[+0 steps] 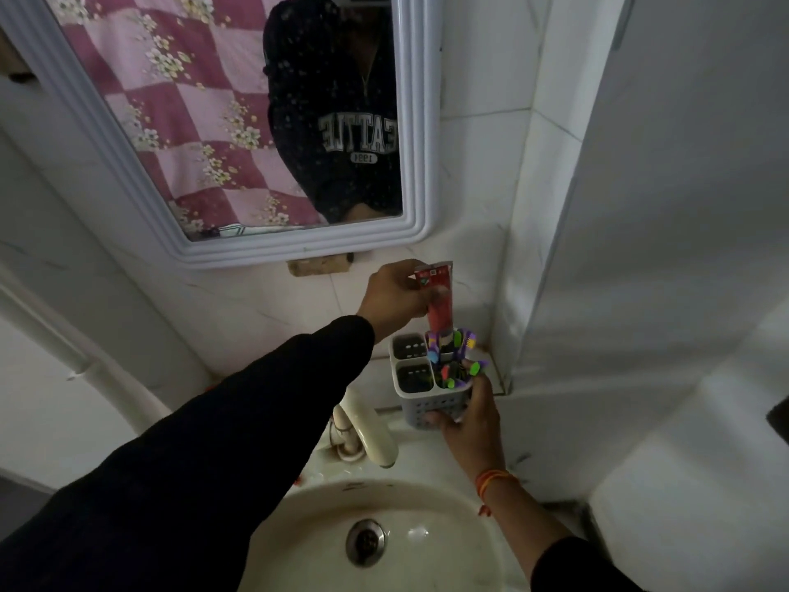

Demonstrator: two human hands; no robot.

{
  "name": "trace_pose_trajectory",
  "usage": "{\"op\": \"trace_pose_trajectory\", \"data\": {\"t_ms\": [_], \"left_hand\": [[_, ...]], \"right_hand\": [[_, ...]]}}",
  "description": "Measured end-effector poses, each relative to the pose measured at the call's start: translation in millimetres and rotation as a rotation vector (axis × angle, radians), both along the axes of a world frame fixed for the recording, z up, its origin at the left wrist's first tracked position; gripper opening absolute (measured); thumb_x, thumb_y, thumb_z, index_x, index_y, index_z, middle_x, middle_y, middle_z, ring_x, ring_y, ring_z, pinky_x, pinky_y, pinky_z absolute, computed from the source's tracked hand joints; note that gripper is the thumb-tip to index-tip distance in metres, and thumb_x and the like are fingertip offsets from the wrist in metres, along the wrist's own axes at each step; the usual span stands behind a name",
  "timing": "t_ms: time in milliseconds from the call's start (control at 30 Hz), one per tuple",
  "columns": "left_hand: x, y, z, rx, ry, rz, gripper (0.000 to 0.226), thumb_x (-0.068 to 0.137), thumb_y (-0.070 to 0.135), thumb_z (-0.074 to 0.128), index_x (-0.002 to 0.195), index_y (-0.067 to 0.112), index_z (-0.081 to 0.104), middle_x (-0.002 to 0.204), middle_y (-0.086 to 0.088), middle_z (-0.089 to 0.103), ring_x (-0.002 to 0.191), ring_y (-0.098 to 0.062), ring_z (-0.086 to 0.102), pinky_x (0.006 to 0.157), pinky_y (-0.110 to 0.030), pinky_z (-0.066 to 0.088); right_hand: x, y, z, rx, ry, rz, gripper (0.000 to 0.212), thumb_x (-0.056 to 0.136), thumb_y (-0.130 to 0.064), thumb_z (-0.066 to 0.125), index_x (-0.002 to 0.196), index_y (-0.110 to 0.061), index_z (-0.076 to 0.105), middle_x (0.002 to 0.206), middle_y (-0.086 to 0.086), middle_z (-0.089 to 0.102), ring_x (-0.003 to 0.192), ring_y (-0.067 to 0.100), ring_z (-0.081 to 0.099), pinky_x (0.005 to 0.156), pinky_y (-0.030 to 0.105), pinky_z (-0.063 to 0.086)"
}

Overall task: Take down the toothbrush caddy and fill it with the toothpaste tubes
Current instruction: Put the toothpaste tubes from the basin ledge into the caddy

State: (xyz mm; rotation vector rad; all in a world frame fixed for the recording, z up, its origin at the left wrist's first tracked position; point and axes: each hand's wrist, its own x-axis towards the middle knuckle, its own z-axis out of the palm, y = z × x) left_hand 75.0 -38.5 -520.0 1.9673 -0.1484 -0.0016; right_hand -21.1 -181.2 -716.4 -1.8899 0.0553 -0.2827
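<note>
My left hand (395, 294) is closed around the upper, crimped end of a red toothpaste tube (439, 303), thumb and fingers pinching its flat top. The tube stands nearly upright, cap end down, and its lower end sits in the far right compartment of the toothbrush caddy (420, 401), among the brush heads there.

My right hand (467, 414) grips the caddy from the near right side: my fingers wrap under and around its perforated wall, and my thumb lies up along the right edge. An orange thread bracelet (491, 480) circles that wrist.

The caddy is a pale, four-compartment basket at the far edge of the sink (427, 497), just right of the cream faucet (367, 429) and close to the tiled corner of the wall. I cannot tell whether it rests on the ledge or hangs in my grip. Its two left compartments show only their slotted dark bottoms. The two right compartments hold toothbrushes (459, 369) with purple, green, blue and red parts, crowded together.

Near me, the basin shows its metal drain (366, 541). Above and to the left, on the far wall, hangs a mirror (256, 249) with a white moulded frame, reflecting a pink checked floral cloth and my dark sweatshirt.
</note>
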Motion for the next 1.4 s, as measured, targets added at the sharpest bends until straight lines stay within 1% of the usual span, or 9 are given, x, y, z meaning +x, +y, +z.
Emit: {"op": "trace_pose_trajectory", "data": {"t_ms": [100, 233, 433, 700, 900, 1033, 1133, 1300, 1400], "left_hand": [[9.1, -2.1, -4.1, 0.181, 0.005, -0.035, 0.012, 0.083, 0.018, 0.08, 0.093, 0.014, 0.075, 0.091, -0.012, 0.077, 0.078, -0.028, 0.074, 0.074, -0.041, 0.065], [17.3, -0.2, -15.8, 0.519, 0.075, -0.154, 0.018, 0.085, 0.029, 0.078, 0.097, 0.017, 0.084, 0.095, -0.001, 0.08, 0.086, -0.012, 0.071, 0.078, -0.026, 0.057], [20.3, 33.6, -11.3, 0.538, 0.157, -0.114, 0.015, 0.086, 0.024, 0.076, 0.098, 0.018, 0.084, 0.087, 0.011, 0.075, 0.077, 0.005, 0.062, 0.068, -0.009, 0.045], [2.4, 139.3, -38.3, 0.854, 0.322, -0.081, 0.025, 0.083, 0.012, 0.074, 0.107, 0.018, 0.081, 0.11, -0.001, 0.078, 0.104, -0.014, 0.07, 0.093, -0.022, 0.051], [-8.6, 174.7, -87.8, 1.216, 0.381, -0.206, 0.035, 0.084, 0.005, 0.067, 0.116, 0.016, 0.075, 0.124, -0.009, 0.069, 0.111, -0.031, 0.07, 0.094, -0.037, 0.058], [-11.9, 167.6, -100.2, 1.296, 0.433, -0.219, 0.018, 0.088, 0.005, 0.061, 0.096, -0.004, 0.074, 0.102, -0.022, 0.073, 0.099, -0.04, 0.073, 0.083, -0.044, 0.059], [-12.2, 169.8, -105.1, 1.391, 0.421, -0.306, 0.025, 0.092, 0.008, 0.061, 0.068, 0.005, 0.066, 0.082, -0.014, 0.072, 0.085, -0.029, 0.073, 0.075, -0.035, 0.057], [-4.8, 181.0, -93.5, 1.345, 0.298, -0.402, 0.022, 0.093, 0.008, 0.06, 0.108, 0.002, 0.075, 0.113, -0.016, 0.071, 0.106, -0.031, 0.067, 0.088, -0.034, 0.051], [1.3, 169.1, -58.0, 1.264, 0.229, -0.405, 0.023, 0.089, 0.005, 0.058, 0.105, 0.009, 0.074, 0.115, -0.01, 0.068, 0.105, -0.027, 0.065, 0.083, -0.03, 0.05]], "right_hand": [[6.5, -1.4, 0.7, -0.017, -0.016, 0.019, 0.085, 0.066, 0.001, 0.092, 0.133, -0.023, 0.048, 0.135, 0.003, 0.063, 0.128, 0.025, 0.062, 0.089, 0.001, 0.048], [11.9, -2.0, 1.0, 0.037, 0.017, 0.037, 0.096, 0.066, 0.0, 0.092, 0.141, -0.034, 0.042, 0.142, 0.0, 0.062, 0.131, 0.021, 0.062, 0.097, 0.026, 0.059], [23.9, -1.5, -3.1, 0.115, 0.076, 0.097, 0.106, 0.062, -0.009, 0.098, 0.149, -0.025, 0.039, 0.144, -0.002, 0.061, 0.132, 0.02, 0.062, 0.101, 0.048, 0.059], [51.0, -0.8, -22.2, 0.03, 0.07, 0.086, 0.097, 0.042, -0.04, 0.103, 0.126, -0.025, 0.056, 0.126, 0.011, 0.061, 0.115, 0.028, 0.068, 0.091, 0.055, 0.06], [50.9, 8.1, -26.8, 0.096, 0.076, 0.105, 0.098, 0.044, -0.031, 0.104, 0.128, -0.021, 0.055, 0.128, 0.007, 0.066, 0.12, 0.022, 0.068, 0.095, 0.056, 0.059], [45.9, 12.6, -23.7, 0.151, 0.072, 0.094, 0.095, 0.05, -0.006, 0.103, 0.129, -0.016, 0.053, 0.13, 0.008, 0.066, 0.12, 0.021, 0.067, 0.099, 0.057, 0.058], [47.0, 12.3, -23.8, 0.15, 0.076, 0.094, 0.095, 0.051, -0.005, 0.103, 0.131, -0.016, 0.053, 0.132, 0.007, 0.066, 0.122, 0.02, 0.067, 0.098, 0.056, 0.058], [46.3, 13.5, -20.0, 0.15, 0.101, 0.1, 0.1, 0.047, -0.028, 0.102, 0.132, -0.019, 0.052, 0.132, 0.004, 0.066, 0.122, 0.019, 0.067, 0.097, 0.056, 0.059], [47.2, 15.0, -14.2, 0.158, 0.117, 0.105, 0.098, 0.043, -0.037, 0.099, 0.129, -0.026, 0.053, 0.13, 0.001, 0.067, 0.12, 0.019, 0.068, 0.097, 0.056, 0.059]]}}
